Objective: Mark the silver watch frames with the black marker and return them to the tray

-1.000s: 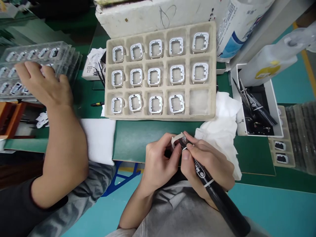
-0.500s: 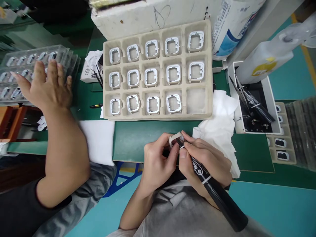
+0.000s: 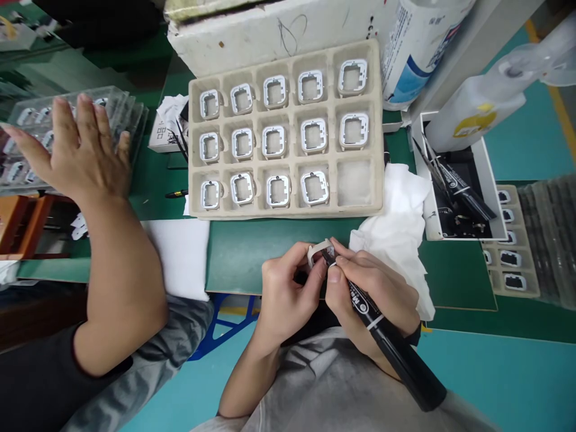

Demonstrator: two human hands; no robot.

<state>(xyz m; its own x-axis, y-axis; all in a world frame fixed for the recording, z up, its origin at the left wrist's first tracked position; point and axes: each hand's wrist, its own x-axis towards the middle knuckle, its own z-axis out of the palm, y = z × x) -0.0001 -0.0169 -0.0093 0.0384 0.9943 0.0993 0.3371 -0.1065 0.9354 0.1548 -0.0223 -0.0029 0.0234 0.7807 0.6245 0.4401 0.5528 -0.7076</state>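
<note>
Above the near edge of the desk [image 3: 252, 252], I pinched a pale frame [image 3: 320, 245] in the left hand [image 3: 285, 294], probably to steady it against the black marker [image 3: 400, 354]; the right hand [image 3: 378, 285] gripped that pen-fashion, seemingly for fine control.

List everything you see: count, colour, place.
Table: 1, green, centre
Large tray: 1, beige, centre
Frames: 14, whitish, in large tray
Side tray: 1, beige, right
Box: 1, white, right
Bottle: 1, white, at box
Container: 1, white-blue, top right
Cloth: 1, white, beside box
Pad: 1, white, left
Block: 1, white, top
Clear trays: uncounted, transparent, left
Co-worker's hand: 1, bare, left
Held frame: 1, beige, front centre
Markers: 2, black, one held, one in box
Left hand: 1, bare, holding frame
Right hand: 1, bare, holding marker
</note>
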